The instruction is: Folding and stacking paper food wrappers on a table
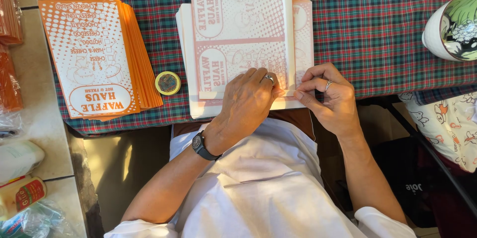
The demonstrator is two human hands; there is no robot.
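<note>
A stack of white paper sheets printed in pale red (238, 34) lies on a plaid tablecloth (377, 24) in front of me. My left hand (246, 101), with a ring and a dark wristwatch, presses flat on the near end of the top sheet. My right hand (330, 99), also ringed, pinches the near right edge of that sheet between thumb and fingers. The top sheet looks folded along its right side.
A stack of orange-printed paper bags (94, 54) lies to the left, with a small round yellow tin (168, 82) beside it. A patterned white cup (449, 27) stands at the right edge. Bottles and plastic wrap (20, 183) sit on a tiled ledge at lower left.
</note>
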